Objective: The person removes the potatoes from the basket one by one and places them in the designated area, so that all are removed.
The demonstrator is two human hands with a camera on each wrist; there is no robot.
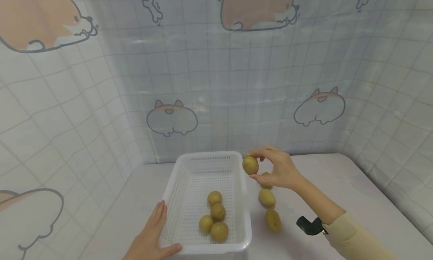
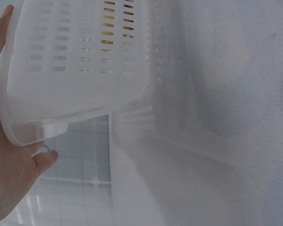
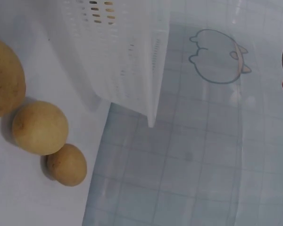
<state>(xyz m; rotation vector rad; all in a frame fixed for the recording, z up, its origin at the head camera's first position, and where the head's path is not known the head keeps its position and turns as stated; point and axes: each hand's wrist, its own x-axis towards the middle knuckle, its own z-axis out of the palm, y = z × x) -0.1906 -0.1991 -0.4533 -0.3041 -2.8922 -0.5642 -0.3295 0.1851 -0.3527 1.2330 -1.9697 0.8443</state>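
A white perforated basket (image 1: 189, 184) sits on the table with several yellow-brown kiwifruits (image 1: 216, 216) inside. My right hand (image 1: 275, 169) pinches one kiwifruit (image 1: 250, 164) just above the basket's far right corner. Three more kiwifruits (image 1: 267, 198) lie in a row on the table right of the basket, seen also in the right wrist view as kiwifruits (image 3: 40, 127). My left hand (image 1: 152, 237) rests flat against the basket's near left corner, thumb along the front rim; the left wrist view shows the basket's wall (image 2: 75, 70) against my palm (image 2: 9, 179).
A tiled curtain with cartoon dogs (image 1: 172, 119) hangs close behind and on both sides of the table. A black wrist mount (image 1: 309, 225) sits on my right forearm. Bare white tabletop (image 1: 338, 184) stretches to the right of the fruit.
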